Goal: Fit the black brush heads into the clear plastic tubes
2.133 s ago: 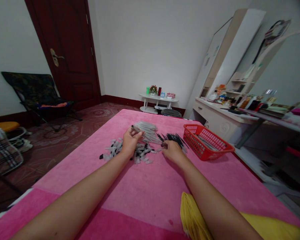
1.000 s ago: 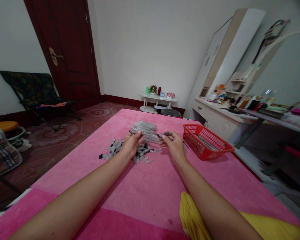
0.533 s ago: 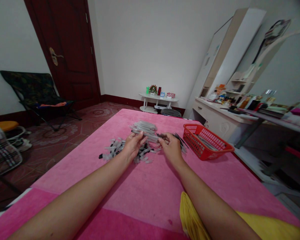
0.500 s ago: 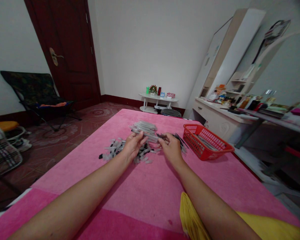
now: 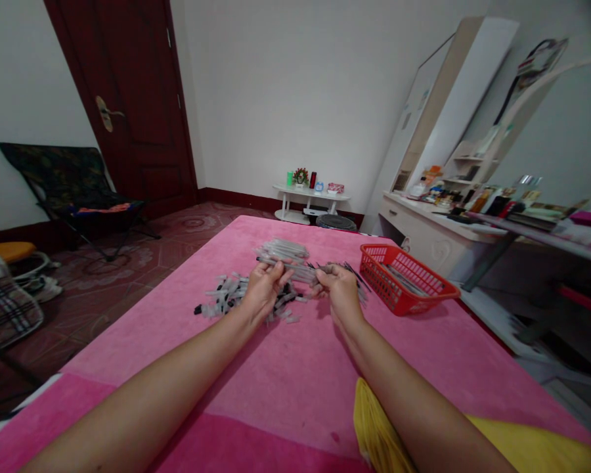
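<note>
Between my two hands is a clear pen barrel, held roughly level above the pink cover. The fingers of my left hand are closed around its left part, and a dark end shows just beyond them. My right hand pinches the right end, where a thin dark refill seems to stick out; the exact join is too small to make out. Behind the hands lies a stack of clear pen barrels. Loose clear and black pen caps are heaped beside and under my left hand. Thin dark refills lie beyond my right hand.
A red plastic basket with slim pen-like pieces inside stands to the right. The pink cover spreads under everything. Yellow cloth lies by my right forearm. A dressing table is off to the right, a folding chair to the left.
The barrel has shifted slightly left in my hands, so a dark end now shows past my left fingers. My right fingers have changed their hold and turned a little.
</note>
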A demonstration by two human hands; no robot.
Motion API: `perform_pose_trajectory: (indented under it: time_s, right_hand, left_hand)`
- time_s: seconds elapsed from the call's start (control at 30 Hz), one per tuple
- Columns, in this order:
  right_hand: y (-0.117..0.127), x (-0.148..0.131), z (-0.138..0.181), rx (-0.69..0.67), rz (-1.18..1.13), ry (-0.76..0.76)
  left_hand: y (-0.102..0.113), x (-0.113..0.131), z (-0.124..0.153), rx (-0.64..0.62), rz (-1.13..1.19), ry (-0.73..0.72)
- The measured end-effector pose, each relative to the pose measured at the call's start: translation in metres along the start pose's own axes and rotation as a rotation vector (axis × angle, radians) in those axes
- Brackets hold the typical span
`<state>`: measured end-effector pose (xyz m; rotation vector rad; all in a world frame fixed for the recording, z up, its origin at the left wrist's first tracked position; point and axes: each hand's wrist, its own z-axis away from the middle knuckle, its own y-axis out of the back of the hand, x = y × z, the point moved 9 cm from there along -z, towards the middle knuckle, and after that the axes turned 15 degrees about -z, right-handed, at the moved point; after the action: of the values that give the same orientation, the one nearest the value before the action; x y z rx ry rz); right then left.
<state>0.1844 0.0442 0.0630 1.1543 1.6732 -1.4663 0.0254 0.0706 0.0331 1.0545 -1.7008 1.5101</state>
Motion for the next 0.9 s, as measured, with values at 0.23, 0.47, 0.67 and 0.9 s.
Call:
perform_pose_trajectory:
  time_s: [0.23,0.47,0.67,0.9]
  right_hand:
    - [0.007,0.019,-0.001,0.063,-0.14,-0.301]
    - [0.015,0.036,0.01,0.073,-0.123,-0.742]
    - [0.01,0.029,0.006,-0.037,-0.051,-0.635]
    - [-0.022,-0.003,0.0,-0.37,0.382,-0.13]
  left_hand:
    - [-0.005,0.015,0.006,-0.051,-0.092,-0.126]
    - [-0.018,0.028,0.011,-0.162,-0.22,-0.17]
    - [-0.019,0.033,0.008,-0.159,-0.22,-0.198]
    - [-0.017,0.017,0.003,-0.125,-0.297,-0.105]
